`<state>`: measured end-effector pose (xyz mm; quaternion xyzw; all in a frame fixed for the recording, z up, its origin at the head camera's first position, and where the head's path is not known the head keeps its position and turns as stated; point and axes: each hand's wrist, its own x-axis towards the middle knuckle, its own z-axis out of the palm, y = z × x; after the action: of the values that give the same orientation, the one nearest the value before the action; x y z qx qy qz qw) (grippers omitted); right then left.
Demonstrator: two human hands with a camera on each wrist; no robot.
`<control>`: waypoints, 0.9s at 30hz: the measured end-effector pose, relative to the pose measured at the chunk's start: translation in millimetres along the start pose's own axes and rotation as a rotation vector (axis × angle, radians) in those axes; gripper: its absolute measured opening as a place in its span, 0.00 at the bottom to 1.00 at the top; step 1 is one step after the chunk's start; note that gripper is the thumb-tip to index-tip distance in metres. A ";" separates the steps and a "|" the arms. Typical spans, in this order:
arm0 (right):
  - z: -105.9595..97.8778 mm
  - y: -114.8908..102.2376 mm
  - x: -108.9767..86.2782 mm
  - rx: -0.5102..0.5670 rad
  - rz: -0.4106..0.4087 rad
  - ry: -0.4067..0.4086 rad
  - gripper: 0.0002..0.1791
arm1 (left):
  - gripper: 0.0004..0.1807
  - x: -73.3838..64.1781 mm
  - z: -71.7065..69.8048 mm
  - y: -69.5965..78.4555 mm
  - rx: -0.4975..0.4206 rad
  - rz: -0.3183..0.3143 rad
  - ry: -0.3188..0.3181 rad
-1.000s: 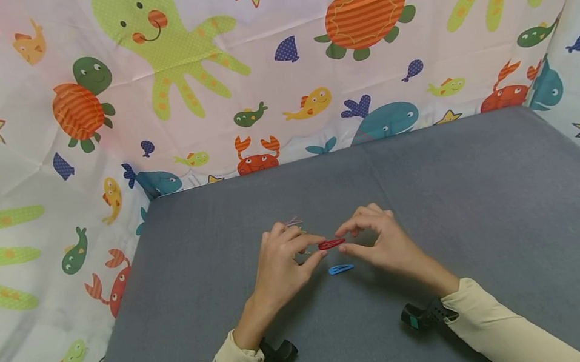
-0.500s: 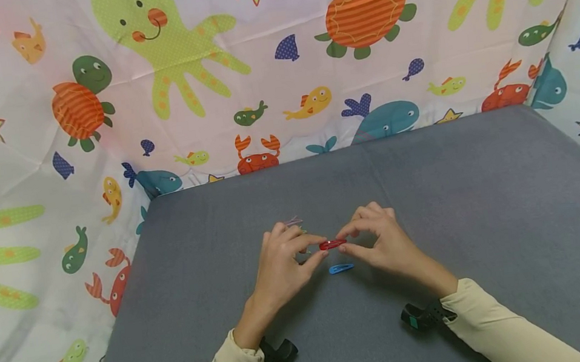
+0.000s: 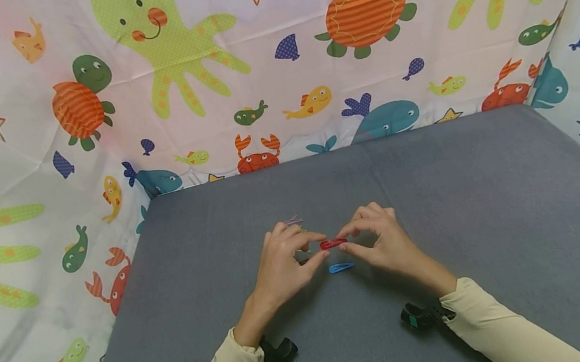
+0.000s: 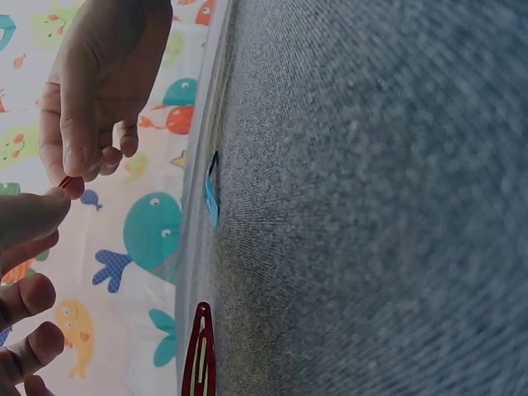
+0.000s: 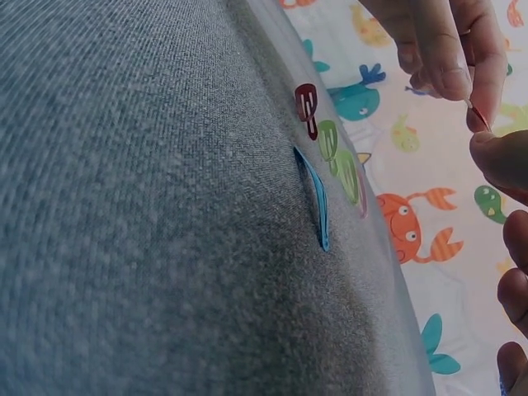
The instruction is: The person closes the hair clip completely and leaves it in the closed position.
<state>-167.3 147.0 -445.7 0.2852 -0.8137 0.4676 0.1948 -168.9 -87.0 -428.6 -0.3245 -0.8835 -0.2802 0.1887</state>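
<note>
A red snap hair clip [image 3: 333, 243] is held above the table between both hands. My left hand [image 3: 285, 261] pinches its left end between thumb and index finger, and my right hand [image 3: 382, 239] pinches the other end the same way. In the wrist views the fingertips cover most of this clip. Just below the hands in the head view, a blue snap hair clip [image 3: 341, 268] lies on the table. Another, dark red hair clip [image 4: 200, 355] rests on the cloth in the left wrist view; my left hand hides it in the head view.
Light green hair clips [image 5: 346, 175] lie beyond the blue one in the right wrist view. Pinkish clips [image 3: 293, 221] show behind my left hand. Grey cloth covers the table [image 3: 492, 209]. A curtain [image 3: 291, 22] with printed sea animals stands around its back and sides.
The red clip has turned slightly between the fingertips, and its outline looks different. Both hands stay in nearly the same place. The blue clip lies where it was.
</note>
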 end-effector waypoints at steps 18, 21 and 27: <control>3.6 4.6 -2.3 -0.025 0.023 -0.010 0.11 | 0.07 -1.0 3.4 -3.1 0.004 -0.018 -0.004; 4.5 5.3 -3.0 -0.040 0.022 -0.010 0.12 | 0.06 -1.4 4.1 -3.0 0.010 -0.030 -0.007; 4.7 6.7 -2.8 -0.055 0.015 -0.010 0.12 | 0.06 -1.4 5.4 -3.3 0.009 -0.040 0.000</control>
<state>-169.8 146.3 -454.0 0.2759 -0.8294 0.4452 0.1946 -171.0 -86.4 -434.8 -0.3058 -0.8911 -0.2799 0.1845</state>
